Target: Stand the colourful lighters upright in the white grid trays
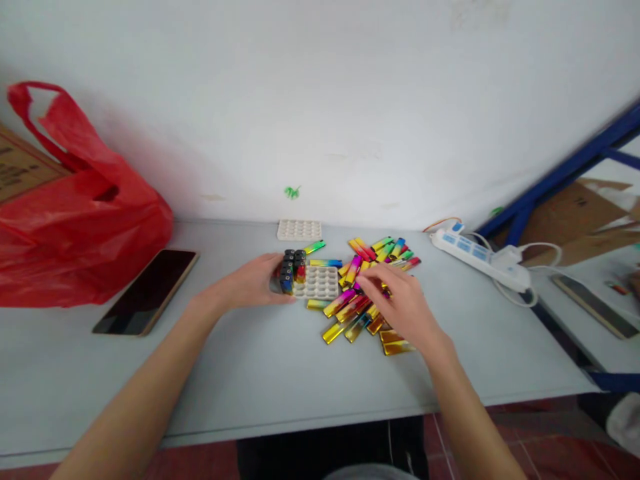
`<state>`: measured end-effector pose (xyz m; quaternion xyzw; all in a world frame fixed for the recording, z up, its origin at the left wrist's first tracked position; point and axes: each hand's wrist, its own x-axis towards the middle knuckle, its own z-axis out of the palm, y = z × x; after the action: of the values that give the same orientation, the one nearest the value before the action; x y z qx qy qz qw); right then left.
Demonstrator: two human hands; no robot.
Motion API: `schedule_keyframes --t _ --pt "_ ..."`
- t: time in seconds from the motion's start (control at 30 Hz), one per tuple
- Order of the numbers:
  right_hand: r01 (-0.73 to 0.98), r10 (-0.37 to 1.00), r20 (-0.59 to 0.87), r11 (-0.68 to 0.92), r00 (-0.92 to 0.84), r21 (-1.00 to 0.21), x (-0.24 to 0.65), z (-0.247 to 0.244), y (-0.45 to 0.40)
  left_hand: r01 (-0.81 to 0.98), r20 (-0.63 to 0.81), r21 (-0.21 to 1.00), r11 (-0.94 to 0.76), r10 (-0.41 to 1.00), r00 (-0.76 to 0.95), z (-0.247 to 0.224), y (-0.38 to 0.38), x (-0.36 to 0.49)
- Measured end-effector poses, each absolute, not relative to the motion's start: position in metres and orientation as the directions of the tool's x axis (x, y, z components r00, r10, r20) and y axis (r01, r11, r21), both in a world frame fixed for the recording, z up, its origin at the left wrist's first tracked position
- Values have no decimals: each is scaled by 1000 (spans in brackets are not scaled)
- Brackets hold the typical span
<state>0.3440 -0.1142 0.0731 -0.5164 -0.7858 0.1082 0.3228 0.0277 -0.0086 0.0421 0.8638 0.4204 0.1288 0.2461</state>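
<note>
A white tray (320,283) with round hollows lies at mid-table, and several black-topped lighters (289,270) stand upright in its left part. My left hand (257,280) is curved around the left side of these upright lighters, thumb at the near edge and fingers behind. To the right of the tray spreads a loose pile of shiny multicoloured lighters (345,308), mostly yellow, red, green and purple. Over that pile is my right hand (393,293), its fingers bent together at a purple-and-yellow lighter (353,268).
Another white tray (300,230) lies near the wall. At left are a red plastic bag (90,220), a cardboard box (25,167) and a dark phone (147,292). A white power strip (480,259) with cables is at right, beside a blue metal frame (555,167).
</note>
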Motion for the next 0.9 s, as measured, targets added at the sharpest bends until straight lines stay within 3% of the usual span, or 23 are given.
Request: schedule_keyframes --t 0.13,0.4,0.53,0.7,0.8,0.9 --pt "812 921 379 290 -92 -506 402 52 -183 697 -10 498 -516 800 600 46 -9 29" --pt "882 936 310 283 -168 -378 422 15 -238 724 -24 488 -487 822 569 45 -6 31" --pt "816 953 286 245 -103 -523 420 21 -239 742 -67 479 -469 823 564 47 -8 32" --pt "652 906 386 188 174 -735 411 24 -217 734 -56 473 -488 815 577 49 -10 32" --pt "484 855 417 237 307 -842 401 34 -178 720 -40 490 -491 813 582 47 -11 30" --pt "295 869 371 279 327 -914 384 53 -124 708 -28 504 -495 810 586 44 -11 29"
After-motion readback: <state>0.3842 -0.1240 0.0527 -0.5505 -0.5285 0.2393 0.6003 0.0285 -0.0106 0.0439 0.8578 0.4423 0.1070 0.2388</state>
